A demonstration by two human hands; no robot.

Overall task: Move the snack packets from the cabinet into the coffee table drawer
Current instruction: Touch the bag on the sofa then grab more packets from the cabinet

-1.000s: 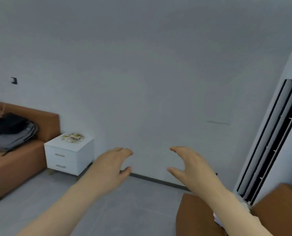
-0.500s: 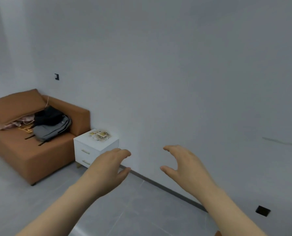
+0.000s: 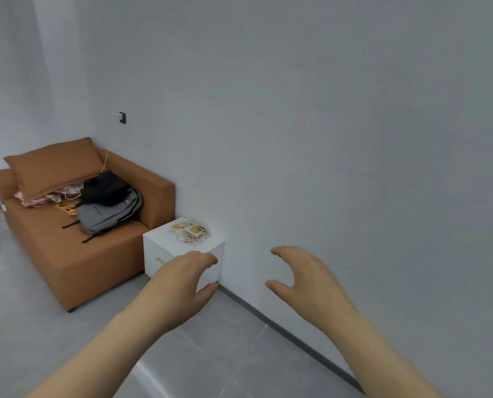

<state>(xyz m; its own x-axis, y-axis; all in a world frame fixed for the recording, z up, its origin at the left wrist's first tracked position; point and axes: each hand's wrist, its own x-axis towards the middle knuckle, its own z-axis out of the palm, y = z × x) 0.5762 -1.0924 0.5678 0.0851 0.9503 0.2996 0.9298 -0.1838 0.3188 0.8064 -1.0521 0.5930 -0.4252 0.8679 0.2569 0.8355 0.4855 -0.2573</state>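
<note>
Here, from the head view, looks down into a room corner past two bare forearms. Finds the left hand (image 3: pixel 182 282) raised in front, palm down, fingers loosely curled and thumb spread, gripping nothing. Finds the right hand (image 3: pixel 305 280) level with it and well apart from it, bent into the same loose claw and likewise empty. Places the snack packets (image 3: pixel 192 231) in a small untidy heap on top of the white cabinet (image 3: pixel 159 236), toward its back corner near the grey wall (image 3: pixel 297 110); yellow and white wrappers, too small to count. Sets that cabinet on the floor (image 3: pixel 24 326) against the wall, just beside the arm of an orange-brown sofa (image 3: pixel 76 262). Shows a pale handle (image 3: pixel 159 259) on the cabinet's front, with the left hand covering the lower front corner in the picture; cannot tell any contact there, and puts neither hand on the packets. Takes in, on the sofa seat, a grey backpack (image 3: pixel 107 218), a black bag (image 3: pixel 104 188) behind and touching it, a crumpled pink cloth (image 3: pixel 35 200) further left, and a matching cushion (image 3: pixel 53 165) tilted over the cloth against the backrest. Marks a small black fitting (image 3: pixel 122 117) on the wall above the sofa. Traces a dark skirting strip (image 3: pixel 291 338) along the foot of the wall.
</note>
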